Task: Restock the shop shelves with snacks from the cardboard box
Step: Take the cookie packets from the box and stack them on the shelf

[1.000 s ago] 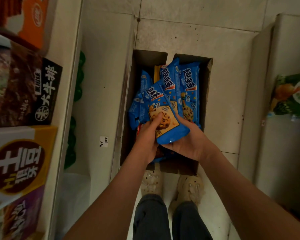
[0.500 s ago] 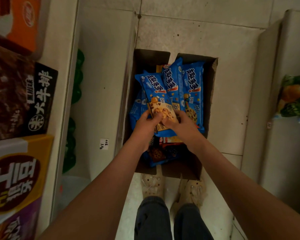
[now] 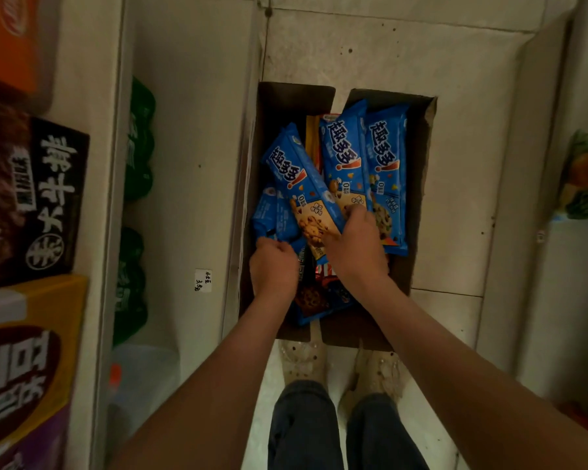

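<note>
Below, right fingers (image 3: 357, 213) clasp the tilted pack (image 3: 301, 184); left fingers (image 3: 273, 245), another pack (image 3: 279, 217).

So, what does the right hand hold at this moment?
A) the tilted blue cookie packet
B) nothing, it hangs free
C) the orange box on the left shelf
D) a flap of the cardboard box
A: the right hand has its fingers curled over the edge of the tilted blue cookie packet, which lies across the other packets inside the cardboard box.
</note>
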